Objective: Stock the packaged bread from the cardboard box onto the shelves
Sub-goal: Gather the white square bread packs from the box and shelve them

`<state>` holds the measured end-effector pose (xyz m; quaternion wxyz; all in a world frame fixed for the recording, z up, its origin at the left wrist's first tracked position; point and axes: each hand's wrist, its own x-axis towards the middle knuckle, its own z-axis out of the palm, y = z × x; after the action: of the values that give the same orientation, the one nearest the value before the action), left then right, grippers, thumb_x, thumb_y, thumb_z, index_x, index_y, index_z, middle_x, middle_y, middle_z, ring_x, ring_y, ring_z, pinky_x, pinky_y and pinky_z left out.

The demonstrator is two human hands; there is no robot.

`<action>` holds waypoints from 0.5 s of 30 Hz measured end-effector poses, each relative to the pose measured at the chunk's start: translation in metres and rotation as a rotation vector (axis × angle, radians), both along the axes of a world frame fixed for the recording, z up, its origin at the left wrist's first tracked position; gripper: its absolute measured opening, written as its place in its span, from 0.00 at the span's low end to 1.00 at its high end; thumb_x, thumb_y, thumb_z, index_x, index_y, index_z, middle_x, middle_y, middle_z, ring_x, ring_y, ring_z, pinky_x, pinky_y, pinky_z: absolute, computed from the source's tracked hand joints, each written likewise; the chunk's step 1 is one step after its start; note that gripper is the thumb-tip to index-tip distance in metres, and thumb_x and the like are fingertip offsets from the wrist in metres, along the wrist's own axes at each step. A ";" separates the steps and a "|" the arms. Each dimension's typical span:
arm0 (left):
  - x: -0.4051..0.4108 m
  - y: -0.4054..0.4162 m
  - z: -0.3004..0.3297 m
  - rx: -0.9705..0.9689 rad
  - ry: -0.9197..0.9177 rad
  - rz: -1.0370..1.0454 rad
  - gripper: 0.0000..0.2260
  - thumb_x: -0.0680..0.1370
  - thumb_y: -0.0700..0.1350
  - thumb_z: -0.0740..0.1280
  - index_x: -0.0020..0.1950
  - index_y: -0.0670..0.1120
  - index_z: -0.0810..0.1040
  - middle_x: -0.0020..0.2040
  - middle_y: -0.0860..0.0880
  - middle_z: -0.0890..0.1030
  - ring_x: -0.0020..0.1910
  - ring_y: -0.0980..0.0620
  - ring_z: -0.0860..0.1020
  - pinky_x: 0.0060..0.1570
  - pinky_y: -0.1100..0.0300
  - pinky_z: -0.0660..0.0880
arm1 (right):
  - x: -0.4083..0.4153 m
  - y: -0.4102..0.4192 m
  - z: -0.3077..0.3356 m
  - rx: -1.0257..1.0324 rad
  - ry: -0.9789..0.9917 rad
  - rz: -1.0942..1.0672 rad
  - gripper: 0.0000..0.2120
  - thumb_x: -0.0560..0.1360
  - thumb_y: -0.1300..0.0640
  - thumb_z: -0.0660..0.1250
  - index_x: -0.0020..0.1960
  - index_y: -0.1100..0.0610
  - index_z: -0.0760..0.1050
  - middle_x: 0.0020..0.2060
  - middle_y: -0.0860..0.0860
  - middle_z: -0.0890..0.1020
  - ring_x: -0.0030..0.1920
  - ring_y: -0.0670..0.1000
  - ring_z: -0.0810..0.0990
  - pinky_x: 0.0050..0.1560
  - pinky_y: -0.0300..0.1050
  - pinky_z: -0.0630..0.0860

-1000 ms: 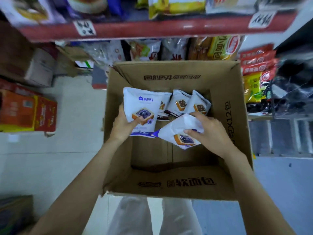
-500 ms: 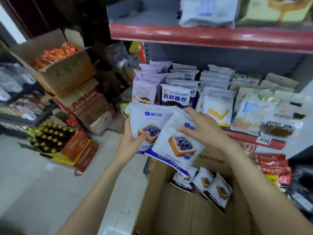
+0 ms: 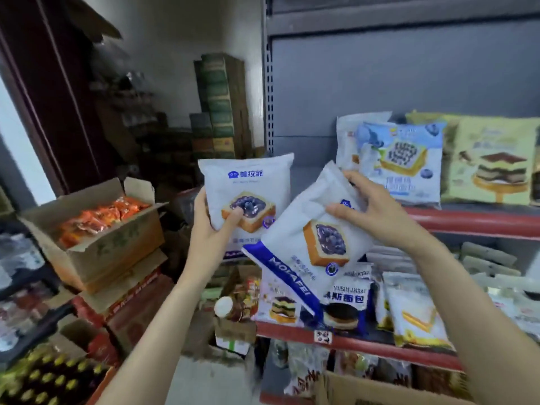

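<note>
1. Head view, centre: left hand [image 3: 211, 229] w/ fingers curled round lower left edge of upright bread pack [image 3: 248, 197], thumb pressed on the blueberry-toast print.
2. Right of that: right hand [image 3: 377, 211] gripping top of tilted bread pack [image 3: 309, 244], fingers spread over upper corner, thumb across the front. Lower blue band hanging down-left, overlapping the upright pack's bottom corner.
3. Both packs in the air, just in front of upper shelf [image 3: 473, 220], not yet set down. Bare patch of shelf visible behind them, left of blueberry cake pack [image 3: 400, 162] and tiramisu pack [image 3: 493, 162].
4. Below: lower shelf [image 3: 380, 343] crowded w/ mousse bread pack [image 3: 347, 302] and others. Cardboard box [image 3: 365, 387] edge at bottom; contents not visible from here.
5. Left side: open carton of orange snacks [image 3: 96, 220], bottles [image 3: 43, 378] on floor.
6. Risks, prob.: tilted pack held only at top, could swing or slip, slick film. Packs overlapping, so placing one may drag the other. Soft bread: too hard a squeeze = crushed. Pushing in fast could topple the standing cake packs.
</note>
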<state>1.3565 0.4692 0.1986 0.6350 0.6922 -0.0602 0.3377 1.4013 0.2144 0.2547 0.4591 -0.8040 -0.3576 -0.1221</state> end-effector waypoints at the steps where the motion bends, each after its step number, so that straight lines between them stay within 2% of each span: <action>1: 0.012 0.007 0.016 -0.029 -0.023 -0.010 0.24 0.76 0.44 0.67 0.69 0.54 0.62 0.64 0.51 0.76 0.57 0.57 0.79 0.49 0.67 0.77 | 0.004 0.004 0.009 0.067 0.001 -0.018 0.13 0.71 0.49 0.72 0.51 0.48 0.72 0.43 0.42 0.80 0.42 0.39 0.78 0.43 0.31 0.73; 4: 0.046 0.022 0.061 -0.109 -0.086 -0.027 0.25 0.78 0.44 0.66 0.72 0.50 0.60 0.63 0.51 0.76 0.55 0.56 0.79 0.48 0.65 0.78 | 0.016 0.009 0.034 0.257 -0.003 -0.103 0.12 0.71 0.53 0.72 0.51 0.48 0.73 0.42 0.42 0.81 0.41 0.41 0.79 0.41 0.33 0.74; 6: 0.069 0.026 0.089 -0.111 -0.103 -0.042 0.23 0.79 0.44 0.63 0.72 0.51 0.59 0.63 0.51 0.75 0.58 0.54 0.78 0.54 0.58 0.77 | 0.025 0.010 0.047 0.354 -0.012 -0.195 0.12 0.72 0.55 0.71 0.53 0.50 0.73 0.45 0.48 0.82 0.41 0.44 0.80 0.41 0.37 0.76; 9: 0.108 0.024 0.115 -0.118 -0.067 -0.119 0.24 0.79 0.41 0.59 0.73 0.52 0.57 0.65 0.49 0.74 0.59 0.50 0.77 0.59 0.48 0.75 | 0.040 0.014 0.064 0.460 -0.054 -0.331 0.13 0.71 0.53 0.72 0.53 0.52 0.73 0.43 0.47 0.81 0.42 0.47 0.79 0.44 0.43 0.76; 12: 0.149 0.013 0.129 -0.117 -0.023 -0.218 0.26 0.78 0.37 0.61 0.73 0.51 0.56 0.66 0.48 0.74 0.61 0.46 0.76 0.62 0.44 0.73 | 0.057 0.016 0.080 0.416 -0.191 -0.559 0.15 0.69 0.50 0.72 0.51 0.56 0.72 0.40 0.46 0.78 0.44 0.52 0.77 0.46 0.46 0.71; 15: 0.187 0.001 0.135 -0.087 0.010 -0.312 0.30 0.78 0.36 0.65 0.74 0.49 0.53 0.65 0.49 0.72 0.64 0.45 0.74 0.63 0.44 0.72 | 0.073 0.018 0.095 0.310 -0.283 -0.721 0.15 0.73 0.52 0.70 0.54 0.58 0.71 0.44 0.52 0.79 0.48 0.58 0.76 0.46 0.49 0.71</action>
<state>1.5433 0.4697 0.3334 0.7094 0.6479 -0.1493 0.2338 1.4744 0.2321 0.3501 0.4489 -0.7744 -0.0900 -0.4367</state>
